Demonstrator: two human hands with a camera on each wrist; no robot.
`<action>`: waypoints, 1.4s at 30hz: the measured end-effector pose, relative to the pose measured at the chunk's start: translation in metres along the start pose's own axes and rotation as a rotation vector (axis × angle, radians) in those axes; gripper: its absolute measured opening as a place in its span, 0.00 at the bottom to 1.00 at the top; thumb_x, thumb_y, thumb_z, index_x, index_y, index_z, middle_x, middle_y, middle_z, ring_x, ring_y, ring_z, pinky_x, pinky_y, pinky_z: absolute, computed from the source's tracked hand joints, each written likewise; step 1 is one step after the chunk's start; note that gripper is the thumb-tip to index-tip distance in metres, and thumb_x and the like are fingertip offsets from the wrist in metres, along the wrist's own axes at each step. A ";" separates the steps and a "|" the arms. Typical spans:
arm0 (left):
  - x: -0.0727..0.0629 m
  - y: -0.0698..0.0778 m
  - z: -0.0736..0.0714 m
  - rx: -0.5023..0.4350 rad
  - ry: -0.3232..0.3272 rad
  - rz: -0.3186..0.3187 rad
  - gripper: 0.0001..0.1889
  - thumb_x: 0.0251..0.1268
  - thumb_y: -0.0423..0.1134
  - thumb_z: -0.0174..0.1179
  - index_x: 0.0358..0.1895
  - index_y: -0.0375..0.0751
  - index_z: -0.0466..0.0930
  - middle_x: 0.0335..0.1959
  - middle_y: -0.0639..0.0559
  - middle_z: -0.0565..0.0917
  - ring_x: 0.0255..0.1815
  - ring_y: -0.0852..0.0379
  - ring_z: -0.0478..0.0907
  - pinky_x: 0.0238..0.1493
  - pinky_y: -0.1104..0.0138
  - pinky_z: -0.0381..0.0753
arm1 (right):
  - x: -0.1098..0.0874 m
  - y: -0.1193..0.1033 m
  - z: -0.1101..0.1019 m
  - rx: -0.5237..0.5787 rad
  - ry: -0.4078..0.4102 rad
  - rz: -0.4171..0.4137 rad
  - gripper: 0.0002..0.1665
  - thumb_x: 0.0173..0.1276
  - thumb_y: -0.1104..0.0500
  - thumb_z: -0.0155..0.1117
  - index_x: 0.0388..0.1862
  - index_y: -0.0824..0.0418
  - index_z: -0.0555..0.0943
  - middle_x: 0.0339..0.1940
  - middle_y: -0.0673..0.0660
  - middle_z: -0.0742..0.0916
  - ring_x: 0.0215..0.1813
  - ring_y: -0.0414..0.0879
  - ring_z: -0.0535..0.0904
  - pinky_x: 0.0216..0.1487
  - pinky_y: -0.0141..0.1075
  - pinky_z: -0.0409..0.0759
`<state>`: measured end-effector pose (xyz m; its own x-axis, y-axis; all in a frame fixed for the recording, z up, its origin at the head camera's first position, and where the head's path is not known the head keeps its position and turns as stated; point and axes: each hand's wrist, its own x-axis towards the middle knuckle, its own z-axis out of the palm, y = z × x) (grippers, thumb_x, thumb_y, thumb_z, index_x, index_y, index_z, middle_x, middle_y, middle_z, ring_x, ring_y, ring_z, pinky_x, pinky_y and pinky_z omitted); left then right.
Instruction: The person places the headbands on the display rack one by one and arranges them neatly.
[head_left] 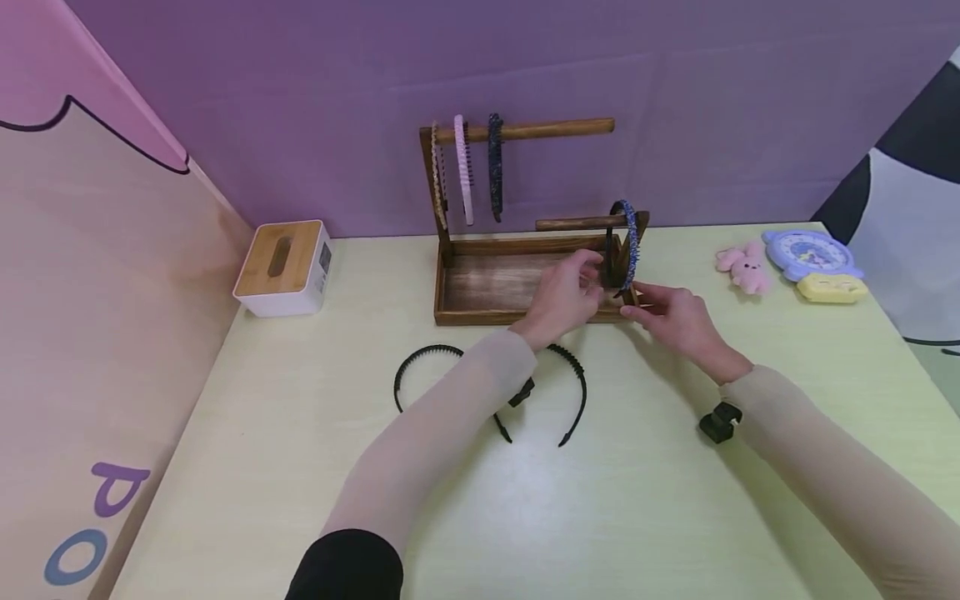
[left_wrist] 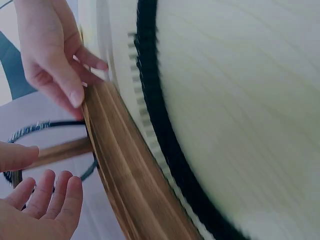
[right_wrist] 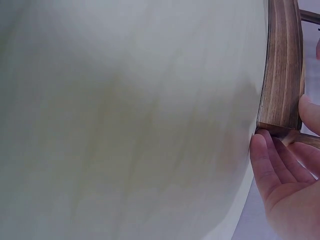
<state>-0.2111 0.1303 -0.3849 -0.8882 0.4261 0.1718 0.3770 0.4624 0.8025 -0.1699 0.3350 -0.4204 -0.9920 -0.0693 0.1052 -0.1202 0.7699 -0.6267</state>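
Observation:
A wooden rack (head_left: pixel 480 317) has a tray base and two bars. My left hand (head_left: pixel 566 287) is over the tray beside the lower bar (head_left: pixel 573 224), its fingers loosely bent with nothing between them. On that bar hangs a sparkly blue headband (head_left: pixel 632 246), with a dark band beside it. My right hand (head_left: pixel 675 321) grips the tray's front right corner, thumb on one side and fingers against the end. Black toothed headband pieces (head_left: pixel 582 392) lie on the table in front; my left forearm covers part, so I cannot tell whether they are one or two.
On the upper bar (head_left: pixel 562 128) hang a beige headband (head_left: pixel 437 179), a pink one (head_left: pixel 462 171) and a dark one (head_left: pixel 495 167). A tissue box (head_left: pixel 279 267) stands left. A pink plush toy (head_left: pixel 746 268), blue clock-like item (head_left: pixel 810 252) and yellow item (head_left: pixel 832 288) are right.

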 end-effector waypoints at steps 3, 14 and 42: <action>-0.006 -0.006 -0.015 0.015 0.005 0.004 0.23 0.62 0.31 0.62 0.61 0.43 0.73 0.46 0.52 0.81 0.43 0.61 0.77 0.42 0.75 0.73 | 0.000 0.000 0.000 0.004 -0.004 0.010 0.33 0.68 0.48 0.63 0.64 0.68 0.73 0.47 0.69 0.83 0.44 0.60 0.83 0.28 0.33 0.78; -0.034 -0.041 -0.068 -0.014 0.052 0.018 0.21 0.62 0.32 0.63 0.59 0.41 0.75 0.44 0.48 0.80 0.42 0.57 0.78 0.43 0.72 0.75 | 0.000 0.001 -0.001 -0.012 -0.017 0.028 0.36 0.68 0.45 0.62 0.66 0.67 0.71 0.47 0.69 0.84 0.45 0.60 0.82 0.28 0.35 0.76; -0.139 -0.081 -0.108 0.182 -0.129 -0.401 0.22 0.51 0.49 0.72 0.43 0.37 0.79 0.35 0.50 0.78 0.36 0.55 0.72 0.39 0.64 0.73 | 0.001 0.001 -0.002 -0.021 -0.026 -0.029 0.34 0.69 0.47 0.61 0.64 0.70 0.71 0.44 0.69 0.84 0.43 0.61 0.83 0.28 0.33 0.76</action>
<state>-0.1463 -0.0504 -0.4121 -0.9379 0.2733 -0.2137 0.0603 0.7351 0.6753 -0.1705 0.3373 -0.4197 -0.9888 -0.1084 0.1029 -0.1488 0.7802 -0.6075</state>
